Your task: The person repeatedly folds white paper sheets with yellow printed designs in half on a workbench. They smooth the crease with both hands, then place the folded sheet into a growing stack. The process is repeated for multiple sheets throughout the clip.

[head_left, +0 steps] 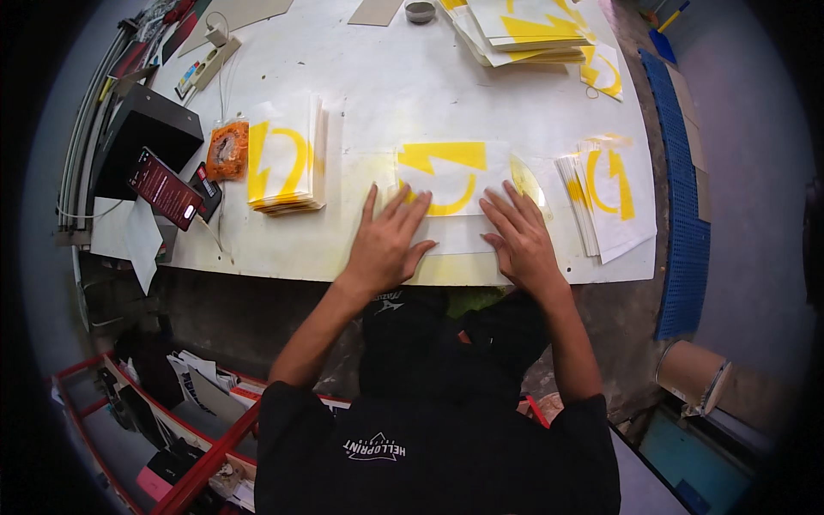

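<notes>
Far left, the phone is leaning against a dark box, clear of the working area. Next, the orange packet is sitting close beside the left stack of yellow-printed white paper, which is standing fairly square on the table.

At the centre, the left hand is lying spread on the near left part of the printed sheet; it is gripping nothing. The sheet is lying flat on the table before the person, its yellow design facing up. A plain white layer is showing below its near edge (whether this is a fold or a separate sheet, I cannot tell). In my judgement, good work here is depending on even pressure, matched edges and smoothing outward from the middle.

The right hand is mirroring the left, open, its fingertips touching the sheet's right side. Uneven pushing would probably be skewing the paper.

Further right, the right-hand pile is fanning loosely; squaring it would be advisable.
</notes>
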`<state>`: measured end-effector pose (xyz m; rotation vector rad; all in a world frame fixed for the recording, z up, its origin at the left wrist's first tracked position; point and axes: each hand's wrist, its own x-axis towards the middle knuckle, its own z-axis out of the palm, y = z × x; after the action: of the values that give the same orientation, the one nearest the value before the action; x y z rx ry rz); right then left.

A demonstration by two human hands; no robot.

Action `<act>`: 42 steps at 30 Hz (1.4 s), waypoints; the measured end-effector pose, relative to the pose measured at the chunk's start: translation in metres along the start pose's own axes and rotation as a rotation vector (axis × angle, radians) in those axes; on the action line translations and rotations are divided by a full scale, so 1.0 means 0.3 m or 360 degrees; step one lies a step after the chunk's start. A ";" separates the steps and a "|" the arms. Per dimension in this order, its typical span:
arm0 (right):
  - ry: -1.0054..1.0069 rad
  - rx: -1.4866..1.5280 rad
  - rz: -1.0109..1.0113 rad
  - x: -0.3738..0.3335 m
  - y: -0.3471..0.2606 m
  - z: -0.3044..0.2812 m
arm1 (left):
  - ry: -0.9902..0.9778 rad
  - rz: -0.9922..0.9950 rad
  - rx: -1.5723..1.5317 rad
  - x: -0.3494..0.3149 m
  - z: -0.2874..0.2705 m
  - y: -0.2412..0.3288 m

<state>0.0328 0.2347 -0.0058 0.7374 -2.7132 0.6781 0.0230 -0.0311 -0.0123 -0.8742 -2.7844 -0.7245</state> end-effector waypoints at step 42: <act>-0.0052 -0.0181 -0.0123 -0.182 -0.028 0.035 | 0.0166 0.0071 0.0048 -0.167 0.097 0.071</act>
<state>0.0821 0.2456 -0.0307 0.8270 -2.7106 0.4943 0.0768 -0.0270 -0.0423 -0.8643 -2.6691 -0.6982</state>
